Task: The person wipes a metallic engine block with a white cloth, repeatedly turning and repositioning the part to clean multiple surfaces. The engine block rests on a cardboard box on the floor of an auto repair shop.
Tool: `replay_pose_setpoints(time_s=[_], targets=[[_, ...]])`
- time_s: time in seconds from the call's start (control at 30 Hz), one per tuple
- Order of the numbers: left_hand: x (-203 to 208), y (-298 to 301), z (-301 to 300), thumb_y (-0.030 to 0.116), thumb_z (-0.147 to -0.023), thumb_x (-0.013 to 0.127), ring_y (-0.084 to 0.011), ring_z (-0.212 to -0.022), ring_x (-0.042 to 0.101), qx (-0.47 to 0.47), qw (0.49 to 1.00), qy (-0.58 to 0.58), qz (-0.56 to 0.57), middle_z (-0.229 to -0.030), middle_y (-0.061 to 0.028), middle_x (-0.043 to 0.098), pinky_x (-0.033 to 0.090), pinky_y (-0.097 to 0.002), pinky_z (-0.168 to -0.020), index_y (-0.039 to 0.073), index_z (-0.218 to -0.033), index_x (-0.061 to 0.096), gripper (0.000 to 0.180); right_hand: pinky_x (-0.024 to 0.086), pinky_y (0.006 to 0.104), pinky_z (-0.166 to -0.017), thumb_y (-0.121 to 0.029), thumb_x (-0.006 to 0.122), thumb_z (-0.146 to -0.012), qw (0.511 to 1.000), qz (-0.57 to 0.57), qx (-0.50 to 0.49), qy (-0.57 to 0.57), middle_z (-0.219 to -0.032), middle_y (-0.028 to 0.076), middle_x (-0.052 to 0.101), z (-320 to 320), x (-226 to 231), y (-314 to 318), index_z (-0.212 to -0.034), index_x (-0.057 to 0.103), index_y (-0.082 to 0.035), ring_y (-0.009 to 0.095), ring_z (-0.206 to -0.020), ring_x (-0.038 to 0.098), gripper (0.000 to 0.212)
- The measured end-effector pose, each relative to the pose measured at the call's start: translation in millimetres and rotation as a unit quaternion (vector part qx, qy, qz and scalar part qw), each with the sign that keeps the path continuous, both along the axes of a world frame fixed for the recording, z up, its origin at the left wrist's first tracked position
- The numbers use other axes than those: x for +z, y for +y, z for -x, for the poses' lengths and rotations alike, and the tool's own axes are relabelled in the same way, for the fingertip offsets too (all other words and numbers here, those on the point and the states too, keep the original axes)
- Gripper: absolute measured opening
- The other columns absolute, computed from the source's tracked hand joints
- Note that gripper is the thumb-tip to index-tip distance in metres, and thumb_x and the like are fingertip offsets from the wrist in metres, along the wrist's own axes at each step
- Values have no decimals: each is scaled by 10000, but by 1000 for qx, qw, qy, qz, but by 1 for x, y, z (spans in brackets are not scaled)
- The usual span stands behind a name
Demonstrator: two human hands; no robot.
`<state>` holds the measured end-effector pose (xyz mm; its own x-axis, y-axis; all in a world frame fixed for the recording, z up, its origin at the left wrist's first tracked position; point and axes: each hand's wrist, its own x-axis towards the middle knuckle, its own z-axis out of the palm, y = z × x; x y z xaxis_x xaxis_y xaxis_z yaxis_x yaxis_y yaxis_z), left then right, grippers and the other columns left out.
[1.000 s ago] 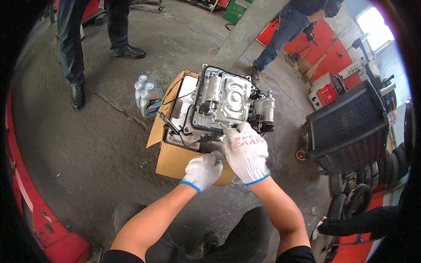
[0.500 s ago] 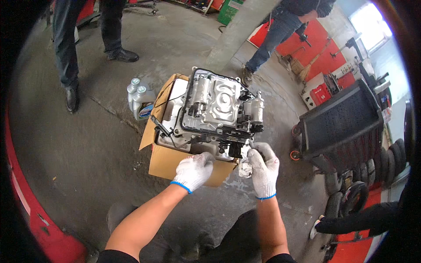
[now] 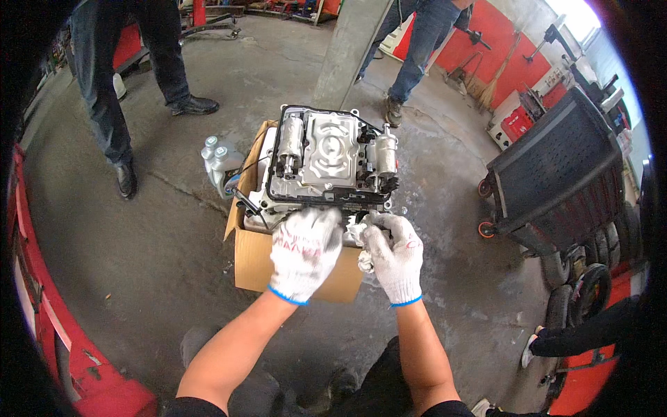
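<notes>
A silvery metal unit [image 3: 332,149], like a car's transmission control block, rests on a pale part set in an open cardboard box [image 3: 297,267]. Black edging frames its plate, and a cylinder stands on either side. My left hand [image 3: 306,251], in a white knitted glove with a blue cuff, reaches to the unit's near edge; its fingertips are blurred and partly hidden there. My right hand [image 3: 396,251], gloved alike, is closed on a crumpled white rag [image 3: 365,261] by the near right corner. A black connector on a cable [image 3: 249,203] lies at the box's left side.
Grey bottles [image 3: 221,165] stand left of the box. Beyond it rises a metal post [image 3: 346,62]. People stand at far left [image 3: 114,90] and far right [image 3: 424,42]; another leg shows at right. A black cart [image 3: 556,174] and stacked tyres [image 3: 590,292] are right; a red frame [image 3: 69,347] is left.
My left hand has moved up and right to the unit's near edge. My right hand stays with the rag beside the unit. The whole view has shifted slightly.
</notes>
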<state>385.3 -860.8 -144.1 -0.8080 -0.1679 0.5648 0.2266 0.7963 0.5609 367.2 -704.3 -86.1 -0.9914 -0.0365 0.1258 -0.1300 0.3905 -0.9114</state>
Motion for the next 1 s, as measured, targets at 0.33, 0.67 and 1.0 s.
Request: replay_pose_setpoints(time_s=[0.33,0.67,1.0], targets=[[13,6,12,187,-689,743,-315,-983,572,103,985,42,132,-948,-83,609,428,-492,-833,148,-770,642,136,561,333,-777,-182,705,-883,999,-38,8,28,-959,134,707,-1,-1,16,-1065,724,1,208,-824,707,260],[19,2,-14,211,-817,721,-315,-880,606,26,990,-49,126,-828,-106,606,473,-471,-766,132,-950,659,166,551,311,-755,-123,700,-876,998,-33,20,46,-934,112,713,1,3,18,-1021,724,1,169,-822,698,193],[-5,16,-25,302,-900,650,-345,-710,703,6,968,-207,140,-742,-151,706,549,-497,-672,116,-821,708,210,560,303,-676,-131,685,-902,999,29,8,15,-897,118,717,-1,3,22,-1078,705,18,147,-735,691,231]])
